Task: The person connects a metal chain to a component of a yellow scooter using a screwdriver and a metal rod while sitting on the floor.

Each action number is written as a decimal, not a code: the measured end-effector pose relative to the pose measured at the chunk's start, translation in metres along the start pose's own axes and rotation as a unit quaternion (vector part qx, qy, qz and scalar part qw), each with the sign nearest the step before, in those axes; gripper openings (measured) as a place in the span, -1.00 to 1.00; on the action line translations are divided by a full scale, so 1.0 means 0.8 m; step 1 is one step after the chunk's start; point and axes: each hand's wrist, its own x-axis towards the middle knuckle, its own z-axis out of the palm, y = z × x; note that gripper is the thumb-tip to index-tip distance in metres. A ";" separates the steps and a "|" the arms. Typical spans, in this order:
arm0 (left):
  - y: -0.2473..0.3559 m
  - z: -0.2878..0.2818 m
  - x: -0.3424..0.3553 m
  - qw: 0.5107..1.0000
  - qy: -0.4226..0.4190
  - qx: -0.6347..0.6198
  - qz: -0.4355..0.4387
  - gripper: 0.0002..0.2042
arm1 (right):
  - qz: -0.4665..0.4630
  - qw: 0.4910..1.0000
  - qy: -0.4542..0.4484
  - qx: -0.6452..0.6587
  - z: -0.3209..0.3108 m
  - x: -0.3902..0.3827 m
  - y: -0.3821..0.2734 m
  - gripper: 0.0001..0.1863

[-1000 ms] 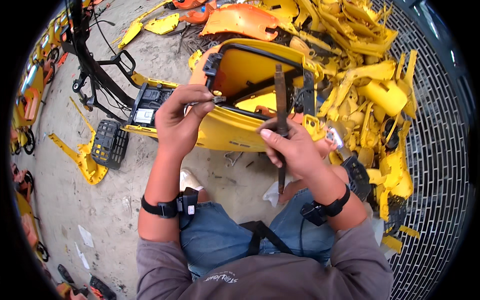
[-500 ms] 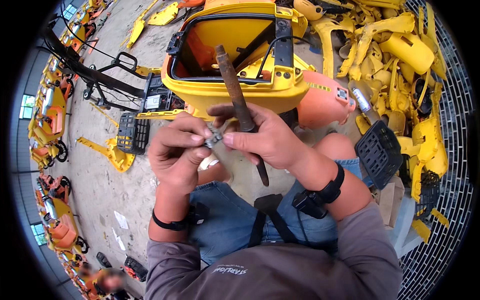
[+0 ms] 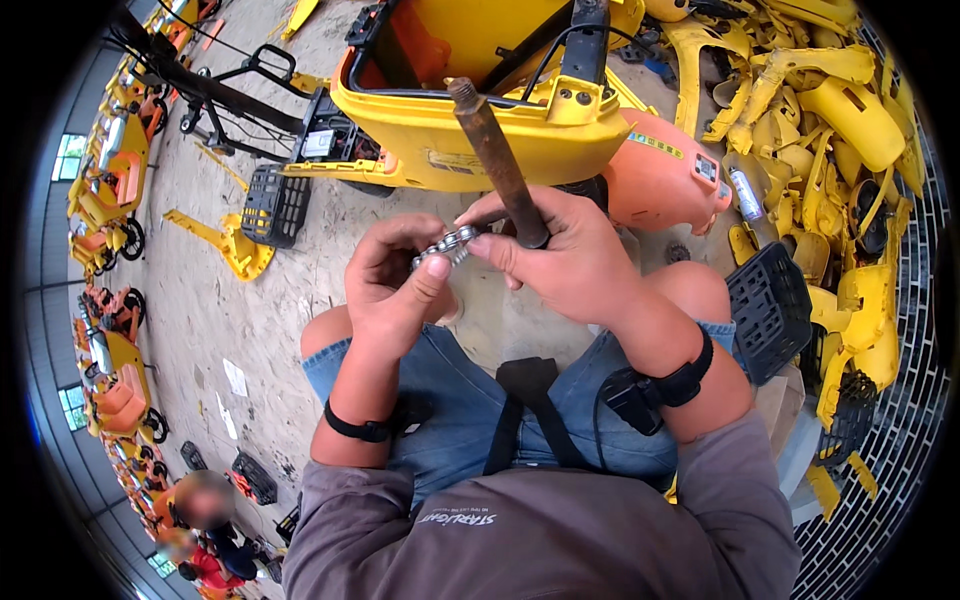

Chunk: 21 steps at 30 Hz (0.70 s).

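Right between the two hands sits a short silvery chain-like piece (image 3: 445, 243), its left end pinched by the left hand (image 3: 395, 275) and its right end touching the thumb and finger of the right hand (image 3: 570, 250). So the piece lies at the fingertips of both, to the right of the left palm and to the left of the right palm, above the gap between the knees. The left thumb presses it from below and in front, with the fingers bent behind it; part of it is hidden by them.

Meanwhile, the right hand is also clamped on a rusty metal rod (image 3: 495, 155), which passes through its grip and leans up and to the left, the threaded tip rising past the knuckles. The two hands nearly meet at the piece, their palms apart.

Just beyond them stands a yellow scooter body (image 3: 400, 140) with a hollow compartment, and beside it, on the right, an orange shell (image 3: 650, 180). Farther right, yellow parts (image 3: 850, 110) lie heaped, with a black grid panel (image 3: 768, 310) near the right knee. Another black grid piece (image 3: 275, 205) rests on the floor (image 3: 250, 320) to the left.
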 end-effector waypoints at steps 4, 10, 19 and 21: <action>-0.008 0.004 0.003 0.982 -0.022 0.183 0.048 -0.69 | 0.023 0.999 -0.002 0.049 -0.006 -0.007 0.016 -0.81; -0.014 0.003 0.008 0.920 -0.044 0.367 0.128 -0.72 | -0.037 0.992 0.029 -0.114 -0.017 -0.015 0.029 -0.77; -0.017 0.015 0.005 0.922 -0.028 0.340 0.181 -0.72 | -0.117 0.958 0.045 -0.259 -0.021 -0.019 0.033 -0.74; -0.014 0.019 0.003 0.932 -0.023 0.326 0.155 -0.73 | -0.134 0.960 0.050 -0.241 -0.023 -0.018 0.040 -0.74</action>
